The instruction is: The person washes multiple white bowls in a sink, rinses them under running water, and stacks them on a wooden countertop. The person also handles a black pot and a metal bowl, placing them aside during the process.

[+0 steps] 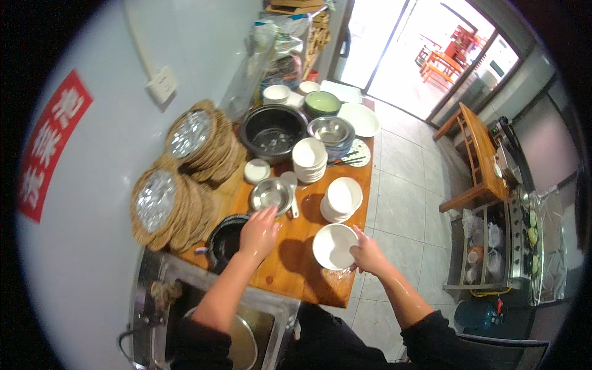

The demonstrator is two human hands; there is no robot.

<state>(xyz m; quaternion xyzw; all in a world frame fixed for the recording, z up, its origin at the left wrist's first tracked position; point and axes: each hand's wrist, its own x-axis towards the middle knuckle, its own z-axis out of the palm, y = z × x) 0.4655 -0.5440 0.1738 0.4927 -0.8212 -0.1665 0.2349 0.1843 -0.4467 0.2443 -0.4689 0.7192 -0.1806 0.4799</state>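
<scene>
My right hand (367, 252) grips a white bowl (334, 245) by its right rim, thumb inside, and tilts it towards me above the wooden table. My left hand (260, 233) reaches over a black pot (225, 240). Its fingertips overlap the near rim of a stainless steel bowl (268, 193); whether they grip it I cannot tell. Both hands look wet. Just beyond the held bowl stands a stack of white bowls (342, 196), and another white stack (309, 157) is farther back. A white-handled spoon (294, 203) lies against the steel bowl.
A metal sink (263, 296) adjoins the wooden table (296, 259). Woven mats (189, 210) lean along the wall. Farther back are a large black pot (273, 134), green bowls (323, 102), steel basins (330, 131) and a white plate (360, 120). A stove (518, 236) stands across the tiled floor.
</scene>
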